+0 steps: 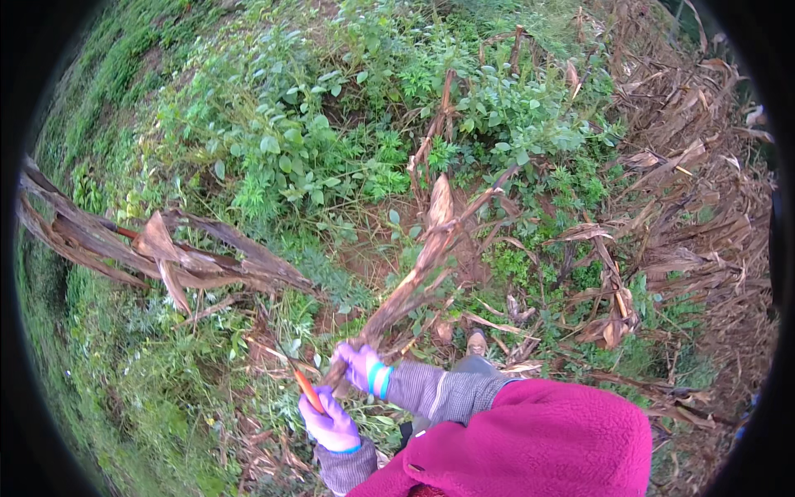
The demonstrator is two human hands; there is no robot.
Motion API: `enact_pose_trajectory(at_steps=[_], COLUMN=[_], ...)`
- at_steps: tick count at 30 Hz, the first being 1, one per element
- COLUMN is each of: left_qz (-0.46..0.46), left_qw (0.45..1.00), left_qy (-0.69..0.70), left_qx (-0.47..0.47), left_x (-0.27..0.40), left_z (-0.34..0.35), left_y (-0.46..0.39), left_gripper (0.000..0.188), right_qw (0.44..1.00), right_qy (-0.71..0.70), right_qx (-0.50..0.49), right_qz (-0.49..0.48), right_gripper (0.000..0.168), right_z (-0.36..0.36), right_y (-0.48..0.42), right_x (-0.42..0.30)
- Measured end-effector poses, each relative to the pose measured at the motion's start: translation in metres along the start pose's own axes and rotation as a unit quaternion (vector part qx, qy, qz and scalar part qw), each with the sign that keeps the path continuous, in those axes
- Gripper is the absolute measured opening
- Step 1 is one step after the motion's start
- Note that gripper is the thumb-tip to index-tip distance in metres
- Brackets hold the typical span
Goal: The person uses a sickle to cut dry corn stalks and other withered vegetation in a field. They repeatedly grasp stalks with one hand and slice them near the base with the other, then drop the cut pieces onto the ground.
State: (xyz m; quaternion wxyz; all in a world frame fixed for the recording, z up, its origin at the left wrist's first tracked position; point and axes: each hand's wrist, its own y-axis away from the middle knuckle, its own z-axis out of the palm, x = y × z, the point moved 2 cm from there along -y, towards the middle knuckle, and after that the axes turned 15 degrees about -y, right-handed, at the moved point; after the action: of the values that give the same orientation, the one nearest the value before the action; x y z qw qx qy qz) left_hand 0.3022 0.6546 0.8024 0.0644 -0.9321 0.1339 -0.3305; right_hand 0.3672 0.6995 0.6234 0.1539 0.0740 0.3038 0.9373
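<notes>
My left hand (329,419), in a light purple glove, is closed around the orange handle of a hand tool (307,390). A thin dark part, perhaps a blade, runs up and left from the handle; its exact shape is lost against the plants. Just above and to the right, my right hand (361,368), also gloved, grips the lower end of a dry maize stalk (404,295). The stalk slants up and right, with a husk-covered ear (441,205) along it. Its short butt end shows between the two hands.
More dry stalks with withered leaves (205,264) lie at the left. Leafy green weeds (298,136) grow ahead. A thick spread of dry maize stalks (695,217) covers the right side. A brown shoe (477,343) stands near short stubble. A magenta fleece garment (534,435) fills the lower right.
</notes>
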Motion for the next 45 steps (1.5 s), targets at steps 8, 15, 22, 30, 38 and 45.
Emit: enact_pose_trajectory(at_steps=[8,15,22,30,38,45], left_qz=[0.056,0.071,0.108,0.055,-0.018,-0.078], left_qw=[0.958,0.866,0.866,0.937,0.986,0.983], left_qy=[-0.234,-0.339,-0.284,-0.156,0.033,0.101], left_qx=[-0.157,-0.36,-0.398,-0.307,-0.164,-0.134], left_x=[-0.018,-0.061,-0.113,-0.08,-0.149,-0.191], left_z=[0.0,0.114,0.171,0.11,0.016,-0.035], left_y=[-0.019,-0.047,-0.049,-0.073,-0.069,-0.051], left_gripper=[0.022,0.034,0.037,0.034,0.032,0.034], right_qw=[0.837,0.747,0.73,0.729,0.657,0.288], right_qy=[0.491,0.566,0.582,0.627,0.66,0.673], right_qx=[-0.05,-0.148,-0.191,-0.179,-0.105,-0.202], right_qz=[0.237,0.316,0.303,0.206,-0.349,-0.651], right_gripper=[0.016,0.015,0.015,0.016,0.029,0.053], right_z=[-0.071,-0.078,-0.063,-0.037,0.044,0.201], right_y=[0.033,0.068,0.07,0.056,0.097,0.128], right_x=[0.078,0.065,0.062,-0.003,-0.174,-0.223])
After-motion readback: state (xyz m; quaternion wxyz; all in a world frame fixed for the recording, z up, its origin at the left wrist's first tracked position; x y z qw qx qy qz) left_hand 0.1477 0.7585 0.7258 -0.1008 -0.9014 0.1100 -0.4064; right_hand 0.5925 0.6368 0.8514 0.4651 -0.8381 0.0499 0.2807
